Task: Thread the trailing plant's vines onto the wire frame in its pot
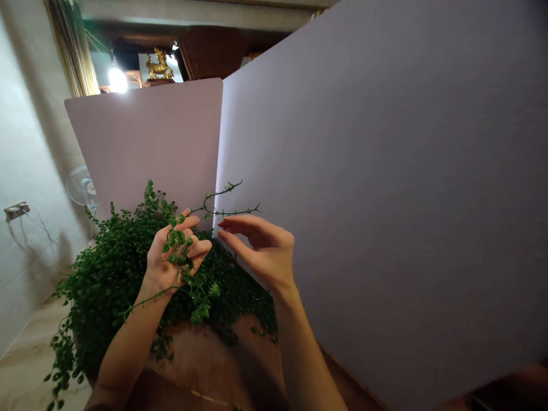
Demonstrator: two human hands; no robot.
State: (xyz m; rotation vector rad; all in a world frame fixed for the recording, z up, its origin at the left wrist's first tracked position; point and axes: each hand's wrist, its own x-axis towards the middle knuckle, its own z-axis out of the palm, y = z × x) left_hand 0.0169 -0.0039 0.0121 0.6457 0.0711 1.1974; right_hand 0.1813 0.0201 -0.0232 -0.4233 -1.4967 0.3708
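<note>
A leafy green vine cutting [178,242] lies across my left hand [165,257], whose palm faces up with the fingers curled around the stem. Round leaves cluster over the palm, and a mostly bare forked stem [222,212] reaches out to the right. Another thin stem [149,298] hangs over the left wrist. My right hand [265,245] is just below the bare stem, thumb and index tips brought close in a pinch. Anything between those tips is too small to make out. Behind and below the hands spreads a bushy trailing plant [107,262].
A brown rounded surface [201,354] lies under the foliage. Tall pale panels [385,200] [158,142] stand behind and to the right. At left are a fan [79,185], a wall socket [17,211] and a lit bulb [117,80]. A golden figurine [159,65] stands beyond.
</note>
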